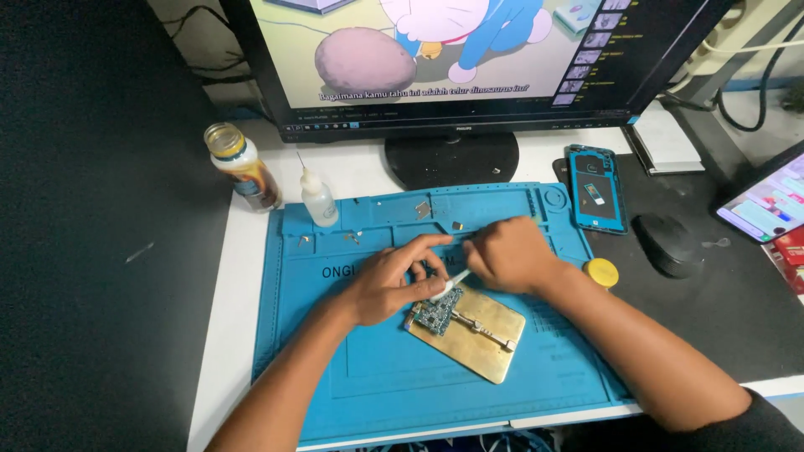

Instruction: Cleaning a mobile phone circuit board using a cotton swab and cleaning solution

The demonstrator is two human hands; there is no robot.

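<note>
While both hands grip — left point(389, 285) circuit board point(437, 316), right point(507, 254) swab point(456, 279) (tip down-left).

monitor point(452, 59), mouse point(667, 243), 2 bottles point(243, 166)

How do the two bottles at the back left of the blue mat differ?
The glass bottle is wider and taller, with a broad open-looking mouth, a coloured label and dark contents low down; the small squeeze bottle is slim, pale and translucent, ending in a thin needle tip. The glass bottle stands on the white desk off the blue mat; the squeeze bottle stands on the mat's back edge. Both are upright and away from both hands.
</note>
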